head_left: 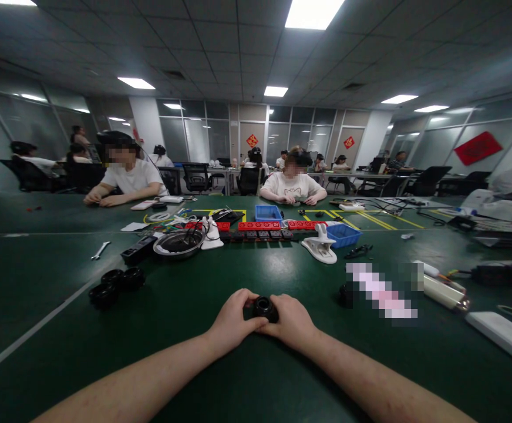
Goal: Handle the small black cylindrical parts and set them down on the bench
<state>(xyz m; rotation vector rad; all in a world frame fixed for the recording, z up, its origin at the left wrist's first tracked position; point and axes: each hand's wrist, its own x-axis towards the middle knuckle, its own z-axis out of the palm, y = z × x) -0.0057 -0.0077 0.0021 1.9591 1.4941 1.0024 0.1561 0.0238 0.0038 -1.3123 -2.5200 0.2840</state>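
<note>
Stretching around the round black part (263, 305), the green table (168, 370) runs leftward from it to a pale seam (36, 342). Right of it, a white bar (505, 338) is cut off by the view's edge, and a pixelated patch (381, 291) masks something. The left hand (233, 317) and right hand (294, 320) clamp their fingers on it, partly hiding its sides. Beyond it sit a metal bowl (179, 256) and a white clip (321, 251). Far behind it, red door signs (349, 143) carry characters too small to read.
</note>
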